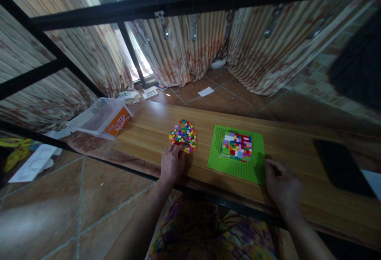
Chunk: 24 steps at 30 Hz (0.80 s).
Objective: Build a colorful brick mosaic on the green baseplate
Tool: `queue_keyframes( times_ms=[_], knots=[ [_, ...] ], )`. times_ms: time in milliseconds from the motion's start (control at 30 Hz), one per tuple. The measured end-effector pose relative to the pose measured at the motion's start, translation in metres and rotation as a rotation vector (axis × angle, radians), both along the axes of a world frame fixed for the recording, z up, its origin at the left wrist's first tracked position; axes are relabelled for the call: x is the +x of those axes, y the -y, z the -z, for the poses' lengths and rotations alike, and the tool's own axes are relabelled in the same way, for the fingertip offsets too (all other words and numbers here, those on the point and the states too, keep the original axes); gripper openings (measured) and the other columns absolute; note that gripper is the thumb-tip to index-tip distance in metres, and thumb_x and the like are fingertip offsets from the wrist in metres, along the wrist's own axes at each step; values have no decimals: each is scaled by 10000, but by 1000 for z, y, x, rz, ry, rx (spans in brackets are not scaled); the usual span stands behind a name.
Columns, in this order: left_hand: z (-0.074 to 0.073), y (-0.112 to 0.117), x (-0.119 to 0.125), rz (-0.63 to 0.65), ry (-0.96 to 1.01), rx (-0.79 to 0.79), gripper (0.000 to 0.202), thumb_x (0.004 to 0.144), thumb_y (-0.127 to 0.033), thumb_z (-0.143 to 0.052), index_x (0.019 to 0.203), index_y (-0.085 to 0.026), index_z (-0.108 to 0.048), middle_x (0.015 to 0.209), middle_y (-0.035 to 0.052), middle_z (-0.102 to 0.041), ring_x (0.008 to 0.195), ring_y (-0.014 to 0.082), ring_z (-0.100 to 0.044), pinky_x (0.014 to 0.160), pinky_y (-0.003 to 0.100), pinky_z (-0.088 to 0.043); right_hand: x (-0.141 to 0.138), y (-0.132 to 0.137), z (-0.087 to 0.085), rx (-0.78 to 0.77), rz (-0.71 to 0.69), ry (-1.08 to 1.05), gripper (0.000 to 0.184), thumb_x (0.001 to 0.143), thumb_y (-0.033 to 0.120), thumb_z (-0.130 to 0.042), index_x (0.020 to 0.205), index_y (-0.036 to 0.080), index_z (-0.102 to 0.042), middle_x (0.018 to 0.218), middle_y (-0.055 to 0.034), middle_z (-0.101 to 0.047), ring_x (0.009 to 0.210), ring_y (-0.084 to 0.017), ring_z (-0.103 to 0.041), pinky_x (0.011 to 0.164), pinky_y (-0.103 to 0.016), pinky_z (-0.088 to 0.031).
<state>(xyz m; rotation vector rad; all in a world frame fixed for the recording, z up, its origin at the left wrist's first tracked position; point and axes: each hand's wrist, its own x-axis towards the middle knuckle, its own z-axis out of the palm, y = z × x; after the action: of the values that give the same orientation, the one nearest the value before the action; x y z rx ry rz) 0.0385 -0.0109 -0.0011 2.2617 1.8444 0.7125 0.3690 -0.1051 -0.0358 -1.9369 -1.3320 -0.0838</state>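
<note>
The left hand [172, 162] is dipping into the brick pile [183, 135] on the tabletop [149, 129], its grip impossible to tell; the right hand [282, 184], grip released, is touching the near corner of the green baseplate [229, 165]

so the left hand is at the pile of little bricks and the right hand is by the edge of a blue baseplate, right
Not quite. The baseplate is green, not blue, as the head view shows. The rest holds: the left hand is at the pile of little bricks, and the right hand is by the baseplate's edge.
</note>
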Motion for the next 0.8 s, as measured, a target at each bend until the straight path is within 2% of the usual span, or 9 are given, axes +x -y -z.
queue_keyframes(
  times_ms=[100,267,433,533,667,800],
  knots=[
    [3,-1,1,36,20,-1,210,835,-138,-527,978,-221,-657,986,45,-664,940,205,-599,861,328,-469,0,0,0,-8,-2,3,368,887,443,-469,895,162,-707,891,-109,-712,744,-224,-659,668,-316,-483],
    [5,-2,0,47,6,-11,152,872,-187,-508,904,-213,-655,960,55,-665,912,201,-608,829,314,-471,-1,-1,0,11,-9,-29,354,881,436,-480,888,164,-706,875,-105,-712,741,-218,-657,681,-316,-489],
    [-5,-3,5,-1,29,-51,123,876,-206,-503,869,-212,-626,880,41,-670,850,189,-622,758,287,-465,-3,-2,-1,18,-10,-46,334,885,415,-481,889,167,-705,882,-96,-708,754,-209,-656,697,-312,-489],
    [-16,-2,23,34,129,-64,111,873,-220,-514,863,-204,-623,838,30,-667,810,175,-625,745,277,-467,-3,-3,-2,16,-2,-67,340,885,420,-480,897,167,-707,889,-98,-707,766,-212,-658,700,-314,-490],
    [-32,1,64,182,311,-82,150,866,-172,-507,920,-185,-647,882,38,-672,808,151,-625,760,265,-481,-4,-3,-2,8,-2,-86,347,889,425,-472,905,169,-706,913,-104,-707,795,-218,-660,701,-315,-492],
    [-40,5,100,285,424,-89,232,868,-131,-490,997,-199,-671,897,34,-667,819,134,-633,783,251,-496,-5,-4,-4,8,3,-69,349,896,417,-459,887,169,-705,890,-103,-705,771,-213,-655,699,-318,-490]
  ],
)
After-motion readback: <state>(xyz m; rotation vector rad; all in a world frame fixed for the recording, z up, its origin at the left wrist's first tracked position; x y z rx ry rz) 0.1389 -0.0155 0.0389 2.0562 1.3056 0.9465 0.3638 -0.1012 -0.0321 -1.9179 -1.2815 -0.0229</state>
